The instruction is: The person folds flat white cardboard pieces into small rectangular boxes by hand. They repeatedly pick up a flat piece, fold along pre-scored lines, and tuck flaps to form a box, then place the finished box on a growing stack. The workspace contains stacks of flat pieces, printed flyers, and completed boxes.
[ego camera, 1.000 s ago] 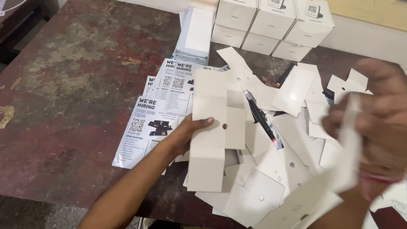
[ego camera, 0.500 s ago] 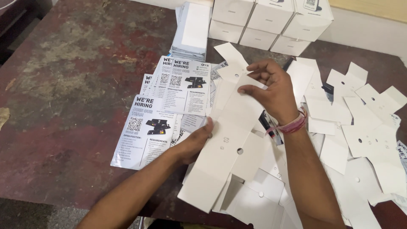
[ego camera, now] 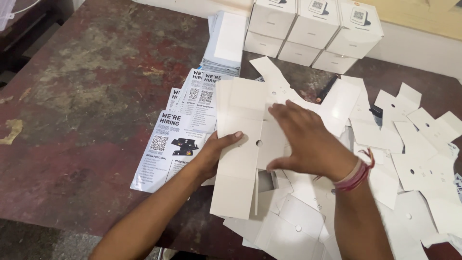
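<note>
Pressing flat on a white die-cut card blank [ego camera: 239, 139], the right hand [ego camera: 308, 142] spreads its fingers wide over the sheet's right half, palm down, a red thread band at the wrist. The left hand [ego camera: 216, 153] pinches the blank's left edge near its middle, thumb on top beside a small punched hole, fingers tucked beneath. The blank lies lengthwise away from the person, its creased panels running from near the leaflets toward the table's near edge, resting on a loose heap of similar white card blanks [ego camera: 414, 159] that fans out to the right and toward the camera.

To fold such a panel cleanly, it seems best to keep the left grip firm at the crease while the right palm holds even pressure across the flap, so the score line bends straight and the sheet does not skid on the slippery pile below.

Just left of the blank lie printed leaflets [ego camera: 168, 149], overlapping on the worn reddish-brown table [ego camera: 86, 91]. Beyond them sits a neat stack of pale cards [ego camera: 225, 41], and further back a row of closed white boxes [ego camera: 313, 31], stacked two high against the wall. A dark pen-like object [ego camera: 327, 89] lies among the blanks.
</note>
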